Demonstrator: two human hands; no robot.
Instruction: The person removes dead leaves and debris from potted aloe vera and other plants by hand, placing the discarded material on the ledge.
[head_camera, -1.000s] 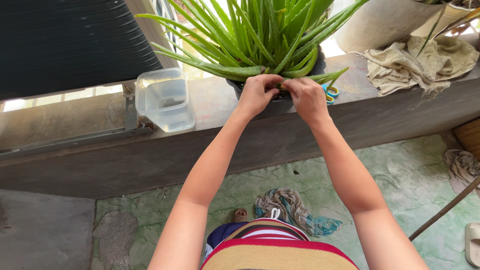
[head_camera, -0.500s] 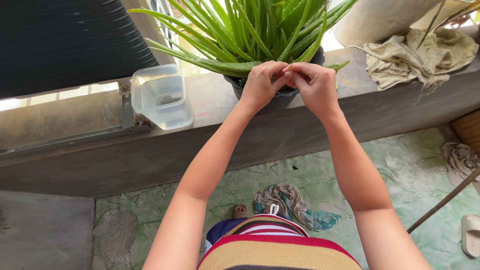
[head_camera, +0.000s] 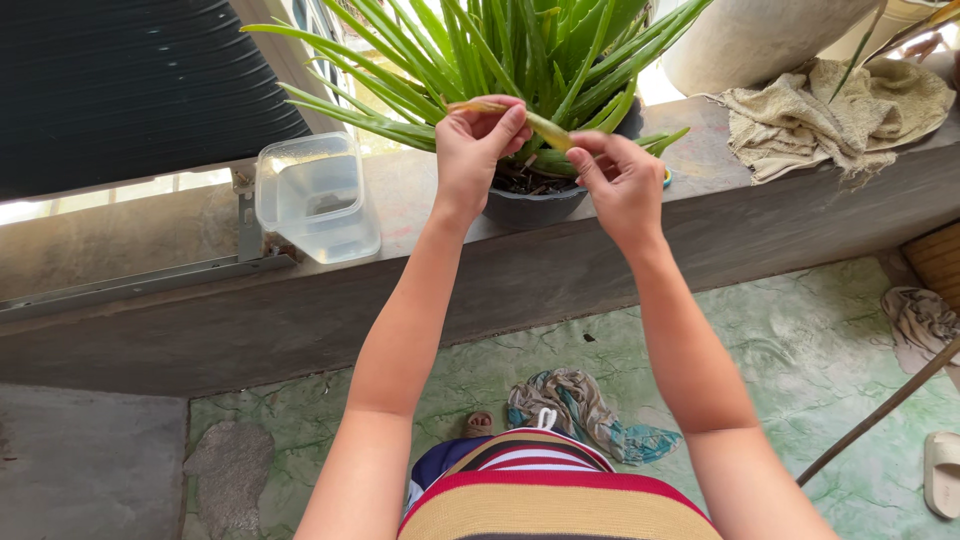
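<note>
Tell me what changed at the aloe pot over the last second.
Both hands rose from the pot rim. The left hand and right hand now hold a yellowed leaf between them, lifted clear of the aloe plant. The dark pot, clear container and towel stayed put.

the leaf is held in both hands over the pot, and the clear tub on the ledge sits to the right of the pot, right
Not quite. The head view shows the clear tub on the ledge to the left of the pot, not the right. The rest holds: the left hand and right hand both hold the leaf over the pot.
</note>
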